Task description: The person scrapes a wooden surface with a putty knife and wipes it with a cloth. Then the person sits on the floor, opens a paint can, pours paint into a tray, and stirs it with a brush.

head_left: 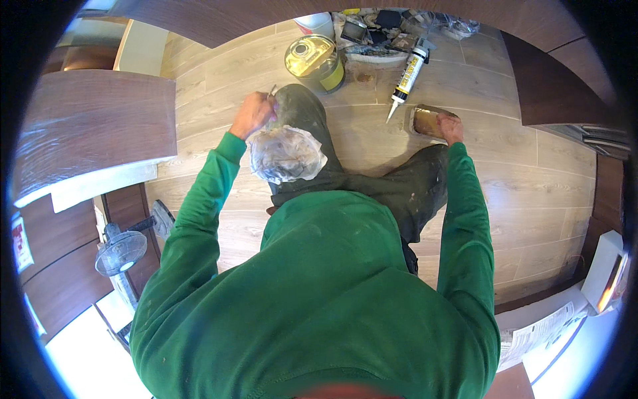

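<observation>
Near the upper middle of the frame, the left hand (252,114) is closing in a fist around a thin metal tool (272,90), only the tip of which is showing above the knuckles, so its kind cannot be told. Just below that hand, a crumpled clear plastic bag (286,154) is resting on the person's knee, light and limp; it looks likely to slump or slide unless gathered at its rim.

To the right of centre, the right hand (451,126) is pressing down on the far edge of a small rectangular tray (428,122) lying flat on the wood-look floor (531,173). The fingers are curling over its rim; whether they are pinching it or only pushing cannot be told. The tray looks thin and stiff, probably light, best taken by its raised rim.

Above it, a caulk tube (407,76) is lying with its nozzle pointing down-left, near a round yellow tin (316,61) at the top centre.
</observation>
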`<state>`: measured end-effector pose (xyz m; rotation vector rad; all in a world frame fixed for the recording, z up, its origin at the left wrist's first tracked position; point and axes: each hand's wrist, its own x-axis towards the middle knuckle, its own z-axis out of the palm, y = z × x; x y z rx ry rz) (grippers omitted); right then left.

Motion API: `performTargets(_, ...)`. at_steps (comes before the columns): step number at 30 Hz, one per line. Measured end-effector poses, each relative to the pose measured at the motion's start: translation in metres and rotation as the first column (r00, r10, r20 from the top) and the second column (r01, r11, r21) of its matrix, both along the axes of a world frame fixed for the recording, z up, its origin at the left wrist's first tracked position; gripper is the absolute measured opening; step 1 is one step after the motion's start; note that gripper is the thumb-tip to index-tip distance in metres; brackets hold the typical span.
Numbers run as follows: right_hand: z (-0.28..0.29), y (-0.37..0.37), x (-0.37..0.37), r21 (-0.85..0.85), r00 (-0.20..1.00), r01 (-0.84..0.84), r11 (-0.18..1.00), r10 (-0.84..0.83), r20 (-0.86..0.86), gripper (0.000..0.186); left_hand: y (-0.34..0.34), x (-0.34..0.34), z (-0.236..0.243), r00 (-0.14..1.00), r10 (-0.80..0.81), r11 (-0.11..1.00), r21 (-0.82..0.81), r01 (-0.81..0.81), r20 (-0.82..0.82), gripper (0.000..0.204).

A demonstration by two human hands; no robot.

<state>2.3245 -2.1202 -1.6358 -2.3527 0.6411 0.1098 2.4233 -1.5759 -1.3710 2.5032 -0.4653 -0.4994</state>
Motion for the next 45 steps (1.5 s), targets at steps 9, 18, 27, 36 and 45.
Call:
performTargets(9, 0.003, -0.005, -0.002, -0.351, 0.937, -0.348, 0.869, 0.331, -0.109, 0.034, -0.042, -0.121, -0.014, 0.914, -0.257, 0.927, 0.346, 0.142, 0.314, 0.038)
performTargets(18, 0.046, -0.003, -0.014, -0.173, 0.992, 0.013, 0.985, -0.034, -0.118, 0.041, -0.084, -0.073, 0.029, 0.902, -0.233, 0.939, 0.326, 0.111, 0.365, 0.029)
performTargets(27, 0.016, -0.036, -0.039, -0.271, 0.955, 0.212, 0.939, -0.258, -0.148, 0.046, -0.207, -0.068, -0.027, 0.872, -0.366, 0.93, 0.106, 0.351, 0.326, 0.031)
performTargets(36, -0.018, -0.068, -0.027, -0.173, 0.983, 0.057, 0.983, -0.085, -0.161, 0.038, -0.283, -0.094, -0.152, 0.9, -0.43, 0.903, 0.042, 0.428, 0.064, 0.032)
performTargets(45, -0.01, -0.114, -0.041, -0.146, 0.977, 0.158, 0.977, -0.175, -0.118, 0.031, -0.346, -0.113, -0.226, 0.947, -0.272, 0.811, 0.489, 0.321, -0.172, 0.085)
